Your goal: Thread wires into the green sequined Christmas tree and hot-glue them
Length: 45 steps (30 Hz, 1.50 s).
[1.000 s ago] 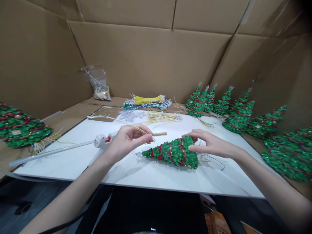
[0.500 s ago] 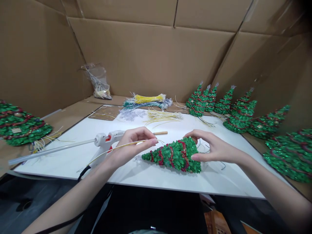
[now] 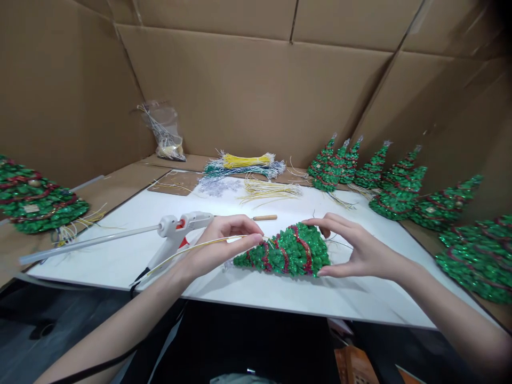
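A small green Christmas tree (image 3: 294, 250) with red garlands lies on its side on the white board, its tip to the left and its base to the right. My right hand (image 3: 346, 245) grips the base, thumb near the front edge and fingers at the back. Between the thumb and fingers of my left hand (image 3: 232, 237) is a thin yellow and white wire (image 3: 196, 246). The wire's free end reaches over the tree's upper part; whether it touches is hard to see. Its other end trails back over my left wrist. Dark wires stick out behind the base.
Left of my hand lies a white glue gun (image 3: 176, 229) with a long glue stick. Behind are a wooden-handled tool (image 3: 264, 217), loose yellow wires (image 3: 268, 190), wire bundles (image 3: 244, 164) and a plastic bag (image 3: 166, 130). Several finished-looking trees (image 3: 394, 192) stand right; another tree (image 3: 36, 200) is left.
My left hand has brought the wire's end right, over the tree. The tree has turned slightly in my right hand, which still grips its base. The view has shifted a little.
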Motion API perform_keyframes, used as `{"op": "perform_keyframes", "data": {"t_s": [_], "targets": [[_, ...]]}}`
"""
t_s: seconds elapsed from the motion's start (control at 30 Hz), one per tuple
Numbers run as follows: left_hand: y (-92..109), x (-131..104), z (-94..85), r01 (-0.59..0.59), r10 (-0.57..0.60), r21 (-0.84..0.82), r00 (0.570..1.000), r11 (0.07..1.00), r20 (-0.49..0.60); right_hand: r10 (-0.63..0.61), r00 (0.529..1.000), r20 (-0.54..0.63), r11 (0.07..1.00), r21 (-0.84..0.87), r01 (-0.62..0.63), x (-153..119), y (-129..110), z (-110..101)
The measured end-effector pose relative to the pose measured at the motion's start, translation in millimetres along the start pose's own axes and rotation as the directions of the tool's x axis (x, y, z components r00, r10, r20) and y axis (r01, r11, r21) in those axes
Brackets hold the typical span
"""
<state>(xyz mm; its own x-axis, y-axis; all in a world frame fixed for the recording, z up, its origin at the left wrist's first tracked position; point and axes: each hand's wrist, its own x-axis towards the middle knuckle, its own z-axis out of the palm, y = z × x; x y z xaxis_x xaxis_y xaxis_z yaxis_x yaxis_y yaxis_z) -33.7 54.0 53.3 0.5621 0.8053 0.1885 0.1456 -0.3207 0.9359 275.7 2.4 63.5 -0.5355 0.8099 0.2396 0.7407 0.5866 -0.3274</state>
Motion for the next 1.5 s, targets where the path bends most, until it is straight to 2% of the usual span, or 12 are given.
{"op": "perform_keyframes", "data": {"t_s": [0.23, 0.4, 0.53, 0.67, 0.87, 1.0, 1.27, 1.5], "targets": [[2, 1, 1.4, -0.08, 0.074, 0.14, 0.996, 0.987, 0.043, -0.045, 0.999, -0.024, 0.998, -0.038, 0.044, -11, -2, 4], [-1, -1, 4.4, -0.16, 0.143, 0.156, 0.983, 0.975, 0.111, -0.077, 0.995, -0.063, 0.989, -0.129, 0.068, -21, -4, 8], [-7, -2, 7.6, -0.229, 0.211, 0.135, 0.968, 0.964, 0.136, -0.086, 0.99, -0.11, 0.989, -0.128, 0.072, -24, -5, 12], [-6, -2, 8.9, -0.222, 0.211, 0.126, 0.972, 0.967, 0.1, -0.092, 0.986, -0.139, 0.99, -0.121, 0.075, -26, -6, 16], [-1, -3, 3.8, -0.059, 0.065, 0.101, 0.996, 0.993, -0.064, -0.098, 0.981, -0.166, 0.99, -0.116, 0.08, -34, -13, 21], [-3, -4, 2.3, -0.11, 0.121, 0.089, 0.985, 0.99, -0.123, -0.157, 0.966, -0.205, 0.978, -0.167, 0.124, -38, -20, 25], [-3, -5, 8.2, -0.182, 0.19, 0.082, 0.976, 0.98, -0.101, -0.252, 0.927, -0.277, 0.946, -0.273, 0.176, -41, -25, 34], [-4, -1, 9.7, -0.216, 0.231, 0.125, 0.965, 0.968, -0.126, -0.255, 0.907, -0.334, 0.941, -0.302, 0.154, -28, -21, 43]]}}
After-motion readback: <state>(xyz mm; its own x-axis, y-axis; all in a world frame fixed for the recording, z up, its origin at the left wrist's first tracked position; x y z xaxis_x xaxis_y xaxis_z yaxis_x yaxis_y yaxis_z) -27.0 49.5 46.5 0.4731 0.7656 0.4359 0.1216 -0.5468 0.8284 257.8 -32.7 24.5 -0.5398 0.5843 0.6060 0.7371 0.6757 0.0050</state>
